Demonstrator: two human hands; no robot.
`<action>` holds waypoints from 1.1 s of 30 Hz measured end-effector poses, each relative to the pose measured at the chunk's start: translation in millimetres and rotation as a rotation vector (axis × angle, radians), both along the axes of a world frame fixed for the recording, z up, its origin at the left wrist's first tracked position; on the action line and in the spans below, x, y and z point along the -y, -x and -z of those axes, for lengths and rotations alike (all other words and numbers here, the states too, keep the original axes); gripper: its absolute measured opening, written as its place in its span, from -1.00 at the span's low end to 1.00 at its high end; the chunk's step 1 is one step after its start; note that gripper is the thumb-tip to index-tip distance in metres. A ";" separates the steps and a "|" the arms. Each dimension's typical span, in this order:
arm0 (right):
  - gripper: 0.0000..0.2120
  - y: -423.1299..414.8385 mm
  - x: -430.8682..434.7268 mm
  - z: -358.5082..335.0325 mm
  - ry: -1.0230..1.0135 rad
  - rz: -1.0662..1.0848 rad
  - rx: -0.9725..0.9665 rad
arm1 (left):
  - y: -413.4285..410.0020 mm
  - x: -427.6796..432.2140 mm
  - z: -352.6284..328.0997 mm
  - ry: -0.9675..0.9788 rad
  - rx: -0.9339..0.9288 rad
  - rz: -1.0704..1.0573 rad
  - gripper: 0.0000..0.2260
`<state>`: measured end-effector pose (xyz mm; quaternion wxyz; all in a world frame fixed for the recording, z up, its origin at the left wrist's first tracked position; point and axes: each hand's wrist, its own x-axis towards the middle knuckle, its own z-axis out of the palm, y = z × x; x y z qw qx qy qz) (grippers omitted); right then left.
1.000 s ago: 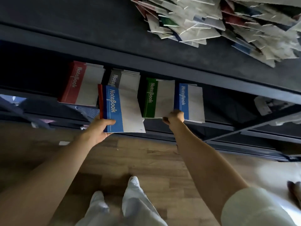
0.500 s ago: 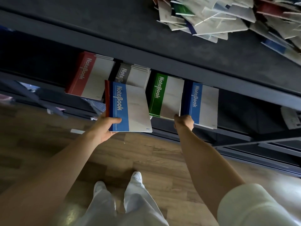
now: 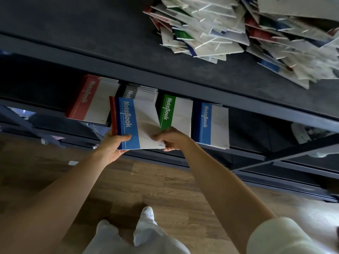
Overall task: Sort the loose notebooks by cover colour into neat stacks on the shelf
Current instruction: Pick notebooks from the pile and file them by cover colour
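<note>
Left hand [image 3: 111,149] is gripping the bundle [image 3: 114,118] by the shelf [image 3: 256,132], right hand [image 3: 172,139] is pinching its top blue notebook [image 3: 141,121]; best lifting that one alone, squaring it onto the blue stack [image 3: 213,123]

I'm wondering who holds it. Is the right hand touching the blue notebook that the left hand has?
Touching. The head view shows the right hand pinching a corner of the blue notebook, thumb on its cover.
</note>
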<state>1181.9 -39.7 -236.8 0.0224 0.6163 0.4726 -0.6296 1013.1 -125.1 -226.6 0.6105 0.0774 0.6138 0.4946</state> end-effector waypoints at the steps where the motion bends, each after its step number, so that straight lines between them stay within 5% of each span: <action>1: -0.74 5.1 1.0 1.1 -0.030 0.009 0.006 | 3.5 0.1 -0.6 -0.006 0.000 -0.002 -0.73; 15: -0.69 122.9 18.6 -1.6 -0.043 0.165 -0.168 | 131.9 5.7 -6.1 -0.029 -0.026 0.069 -0.74; 20: -0.74 140.3 22.7 -5.1 -0.059 0.390 -0.152 | 152.8 -14.1 -3.8 -0.010 -0.014 0.156 -0.69; 33: -0.65 -56.6 49.1 -0.5 -0.278 0.392 0.117 | -39.3 -20.4 17.3 -0.042 -0.081 0.469 -0.52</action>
